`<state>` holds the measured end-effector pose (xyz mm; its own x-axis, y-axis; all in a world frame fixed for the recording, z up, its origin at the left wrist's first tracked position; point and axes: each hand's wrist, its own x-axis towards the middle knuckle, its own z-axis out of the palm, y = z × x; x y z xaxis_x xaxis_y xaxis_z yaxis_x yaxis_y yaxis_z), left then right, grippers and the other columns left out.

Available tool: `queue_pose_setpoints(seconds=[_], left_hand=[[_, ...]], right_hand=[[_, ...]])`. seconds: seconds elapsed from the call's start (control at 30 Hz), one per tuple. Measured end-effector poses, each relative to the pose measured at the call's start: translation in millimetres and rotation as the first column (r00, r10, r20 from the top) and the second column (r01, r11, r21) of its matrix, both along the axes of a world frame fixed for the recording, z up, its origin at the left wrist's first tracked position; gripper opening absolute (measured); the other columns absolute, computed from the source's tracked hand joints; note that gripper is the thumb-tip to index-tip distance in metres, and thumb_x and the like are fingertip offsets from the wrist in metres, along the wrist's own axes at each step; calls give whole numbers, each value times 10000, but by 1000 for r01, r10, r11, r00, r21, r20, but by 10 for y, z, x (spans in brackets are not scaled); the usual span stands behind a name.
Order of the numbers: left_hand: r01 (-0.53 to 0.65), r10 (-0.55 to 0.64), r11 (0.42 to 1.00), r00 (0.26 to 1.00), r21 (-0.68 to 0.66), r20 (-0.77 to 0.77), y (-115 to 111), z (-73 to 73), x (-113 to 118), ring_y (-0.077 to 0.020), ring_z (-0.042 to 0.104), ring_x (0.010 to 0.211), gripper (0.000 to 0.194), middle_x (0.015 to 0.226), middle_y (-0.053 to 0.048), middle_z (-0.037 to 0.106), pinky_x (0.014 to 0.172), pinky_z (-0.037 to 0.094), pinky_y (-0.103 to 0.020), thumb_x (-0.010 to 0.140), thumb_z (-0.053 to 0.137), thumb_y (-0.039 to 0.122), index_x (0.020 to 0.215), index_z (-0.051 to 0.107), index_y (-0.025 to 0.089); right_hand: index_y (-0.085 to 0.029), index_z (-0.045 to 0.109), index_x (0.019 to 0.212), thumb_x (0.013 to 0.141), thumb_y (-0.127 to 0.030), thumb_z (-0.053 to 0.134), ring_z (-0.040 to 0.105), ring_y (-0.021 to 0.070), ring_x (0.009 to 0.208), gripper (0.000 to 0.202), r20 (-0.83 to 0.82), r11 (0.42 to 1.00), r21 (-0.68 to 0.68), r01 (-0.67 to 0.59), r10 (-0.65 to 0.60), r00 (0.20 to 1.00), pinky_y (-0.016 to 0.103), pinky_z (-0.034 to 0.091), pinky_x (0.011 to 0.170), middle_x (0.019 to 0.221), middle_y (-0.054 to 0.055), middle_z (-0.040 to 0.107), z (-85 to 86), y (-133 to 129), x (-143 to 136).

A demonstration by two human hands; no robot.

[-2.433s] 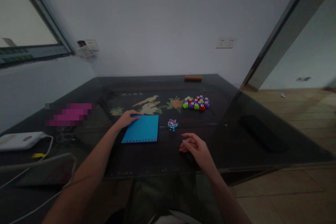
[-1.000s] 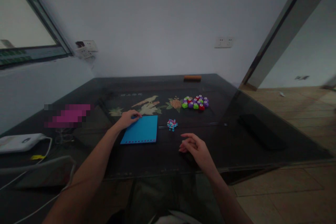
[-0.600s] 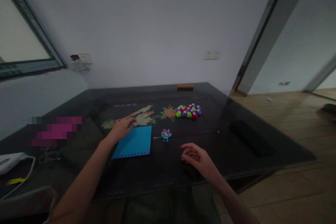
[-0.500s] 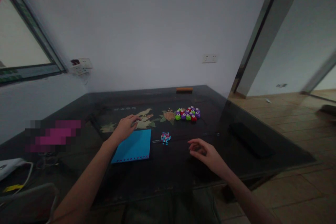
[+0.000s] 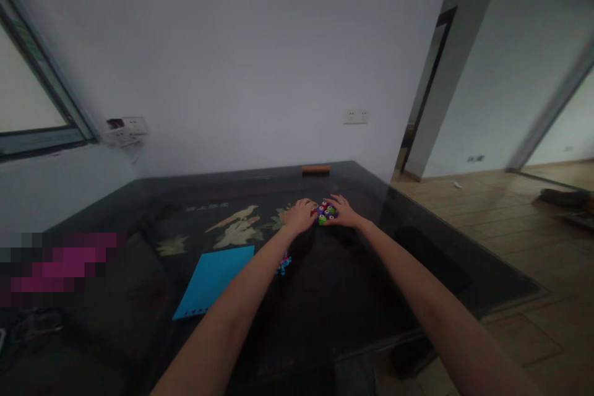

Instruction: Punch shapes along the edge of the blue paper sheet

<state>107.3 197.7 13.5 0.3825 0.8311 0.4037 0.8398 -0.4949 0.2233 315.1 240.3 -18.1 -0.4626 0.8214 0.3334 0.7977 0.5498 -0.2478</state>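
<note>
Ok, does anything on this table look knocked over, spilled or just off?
Nothing stands out. Both hands, left hand and right hand, cup the colourful cluster of small pieces. The blue sheet lies flat, a bit askew to the table edge.

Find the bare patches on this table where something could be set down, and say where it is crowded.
Bare: the dark table between the forearms, and right of the right hand. Crowded: both hands, left hand included, cup the coloured pieces; blue sheet fills near left.
</note>
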Motion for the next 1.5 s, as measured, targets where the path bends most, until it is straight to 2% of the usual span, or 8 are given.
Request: queue_pose_setpoints(seconds=[0.1, 0.2, 0.3, 0.43, 0.63, 0.83, 1.0, 1.5], left_hand=[[-72, 69, 996, 996, -56, -47, 109, -140, 77, -278, 306, 1285, 391, 1383, -47, 397, 1013, 315, -466, 888, 368, 401, 1247, 476, 292], [-82, 68, 985, 993, -150, -95, 175, -205, 92, -306, 234, 1328, 457, 1436, -26, 337, 1032, 257, -521, 894, 290, 491, 1305, 408, 330], [-43, 19, 982, 991, -182, -131, 200, -236, 87, -295, 256, 1323, 528, 1433, -44, 344, 1046, 239, -499, 884, 245, 552, 1332, 374, 306], [-10, -5, 995, 990, -103, -142, 172, -261, 47, -291, 305, 1298, 625, 1425, -85, 349, 1052, 248, -447, 847, 272, 622, 1354, 344, 264], [-19, 10, 998, 989, -55, -150, 182, -287, -130, -281, 362, 1258, 557, 1388, -108, 392, 1038, 273, -437, 868, 294, 571, 1298, 413, 238], [94, -106, 992, 982, -80, -159, 316, -322, -560, -240, 354, 1270, 510, 1381, -116, 396, 1052, 265, -379, 886, 316, 512, 1261, 443, 190], [81, -98, 992, 980, -100, -173, 346, -329, -1016, -234, 335, 1289, 525, 1391, -132, 389, 1052, 264, -364, 877, 357, 484, 1286, 412, 159], [-11, -17, 990, 981, -142, -194, -27, -196, -2094, -228, 415, 1225, 530, 1337, -132, 449, 1031, 292, -342, 850, 402, 497, 1251, 437, 151]], right_hand=[[-243, 335, 1371, 591, -631, 642, 194, 309, 1350, 924, 21, 999, -44, 16, -15, 1000, 507, 116, 1078, 1419, 134, 321, -72, 112, -23], [-238, 318, 1382, 596, -647, 630, 188, 312, 1352, 938, 33, 998, -66, 12, -10, 999, 502, 151, 1068, 1429, 138, 307, -120, 140, -33], [-192, 323, 1382, 609, -642, 626, 209, 297, 1346, 944, 46, 998, -55, -15, 17, 999, 467, 193, 1060, 1420, 169, 310, -144, 117, -54], [-186, 361, 1361, 661, -612, 607, 258, 275, 1322, 855, 13, 1000, 10, 10, -10, 1000, 453, 220, 1045, 1399, 170, 334, -177, 47, -138], [-158, 400, 1335, 709, -581, 583, 288, 247, 1306, 777, -29, 997, 70, 20, -18, 999, 415, 225, 1046, 1369, 170, 376, -226, -5, -383], [-142, 401, 1333, 709, -606, 567, 285, 268, 1313, 794, -47, 997, 68, 39, -36, 998, 425, 208, 1051, 1396, 189, 344, -200, -34, -805], [-121, 388, 1335, 747, -558, 561, 351, 279, 1272, 753, -21, 997, 66, -43, 45, 999, 458, 158, 1065, 1361, 180, 412, -151, -72, -1301], [-124, 387, 1329, 763, -516, 571, 361, 255, 1259, 713, -67, 973, 23, -228, 229, 971, 414, 168, 1066, 1342, 164, 442, -67, -287, -2347]])
